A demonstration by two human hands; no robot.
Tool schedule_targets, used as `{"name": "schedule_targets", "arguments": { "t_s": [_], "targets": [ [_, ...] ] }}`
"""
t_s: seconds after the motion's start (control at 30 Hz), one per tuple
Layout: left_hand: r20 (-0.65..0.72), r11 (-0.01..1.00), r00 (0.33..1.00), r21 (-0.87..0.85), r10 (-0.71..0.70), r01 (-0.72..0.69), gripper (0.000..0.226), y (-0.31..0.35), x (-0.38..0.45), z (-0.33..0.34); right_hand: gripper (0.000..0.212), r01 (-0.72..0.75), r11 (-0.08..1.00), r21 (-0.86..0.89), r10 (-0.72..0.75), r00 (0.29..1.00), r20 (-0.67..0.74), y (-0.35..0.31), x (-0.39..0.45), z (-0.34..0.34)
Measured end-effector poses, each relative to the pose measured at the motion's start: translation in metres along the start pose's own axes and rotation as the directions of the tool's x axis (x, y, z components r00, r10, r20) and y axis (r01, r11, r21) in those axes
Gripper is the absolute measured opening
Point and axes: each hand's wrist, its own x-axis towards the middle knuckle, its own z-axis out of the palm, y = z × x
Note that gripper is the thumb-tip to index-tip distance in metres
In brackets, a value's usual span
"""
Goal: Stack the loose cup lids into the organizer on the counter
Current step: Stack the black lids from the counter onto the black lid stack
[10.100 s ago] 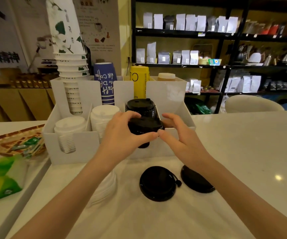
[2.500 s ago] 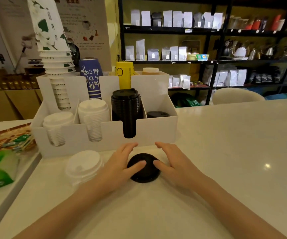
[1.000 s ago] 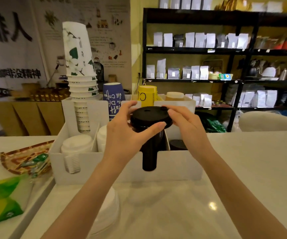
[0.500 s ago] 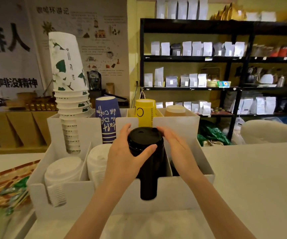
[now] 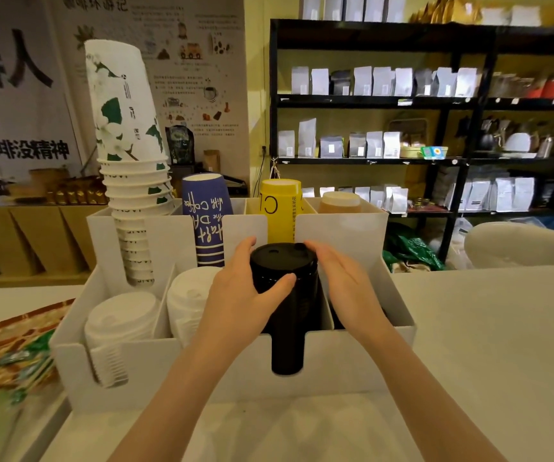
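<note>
A person's left hand (image 5: 242, 301) is clasping the black lid stack (image 5: 284, 285) in the white organizer (image 5: 352, 358), thumb across its front, while the right hand (image 5: 349, 291), fingers open, is flanking it, apparently squaring the column.

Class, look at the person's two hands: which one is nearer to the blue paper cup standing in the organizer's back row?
Left. The left hand wraps the black lid stack just below the blue paper cup; the right hand sits on the stack's far side.

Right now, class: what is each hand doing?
Left hand: closed around the black lid stack, thumb across its front.
Right hand: open, fingers flat against the stack's right side.
</note>
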Motion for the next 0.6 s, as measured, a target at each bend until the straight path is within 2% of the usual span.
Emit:
{"name": "schedule_targets", "arguments": {
  "t_s": [0.1, 0.33, 0.53, 0.6],
  "targets": [
    [0.016, 1.0, 1.0, -0.021, 0.003, -0.003, 0.064, -0.001, 0.001, 0.0, 0.036, 0.041, 0.997, -0.06, -0.042, 0.999, -0.013, 0.001, -0.002, 0.001],
    [-0.011, 0.99, 0.998, -0.124, -0.062, 0.06, 0.075, -0.008, 0.001, 0.002, 0.03, 0.105, 0.975, -0.194, -0.102, 0.994, 0.027, -0.001, -0.008, -0.002],
    [-0.046, 0.996, 0.999, -0.084, -0.002, -0.002, 0.072, 0.002, -0.009, 0.008, 0.03, 0.077, 0.945, -0.318, -0.091, 0.995, -0.029, -0.006, -0.012, -0.009],
    [-0.057, 0.996, 0.998, -0.077, 0.033, -0.037, 0.068, 0.008, -0.013, 0.006, 0.035, 0.077, 0.937, -0.34, -0.096, 0.995, -0.04, -0.009, -0.013, -0.011]
  ]
}}
